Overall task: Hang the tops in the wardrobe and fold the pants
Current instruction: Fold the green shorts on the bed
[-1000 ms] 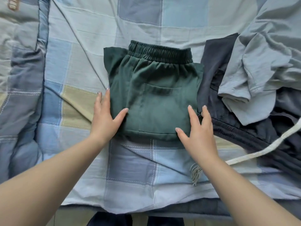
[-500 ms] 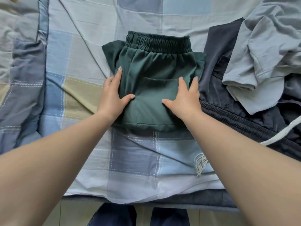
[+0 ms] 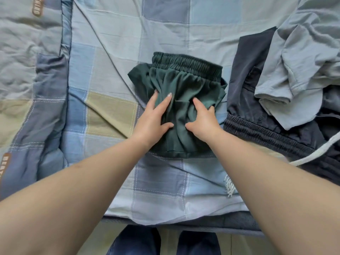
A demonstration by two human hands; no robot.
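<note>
The folded dark green pants (image 3: 185, 83) lie in the middle of the checked bed sheet (image 3: 110, 111), elastic waistband at the far side. Both my hands are on their near half. My left hand (image 3: 154, 118) grips the left part, fingers stretched over the cloth and thumb pressed in. My right hand (image 3: 202, 118) grips the right part with curled fingers. The cloth bunches into ridges between the two hands. Dark navy pants (image 3: 244, 92) with a white drawstring (image 3: 312, 153) lie to the right, and a light grey top (image 3: 303, 61) is crumpled over them.
A rumpled blue and grey quilt (image 3: 27, 70) covers the left side of the bed. The bed's near edge (image 3: 165, 219) runs across the bottom, with my legs below it. Bare sheet lies beyond the green pants and to their left.
My hands slid inward from the outer edges of the green pants and closed on the cloth, bunching what lay flat. The bundle has narrowed and its waistband now sits slightly askew.
</note>
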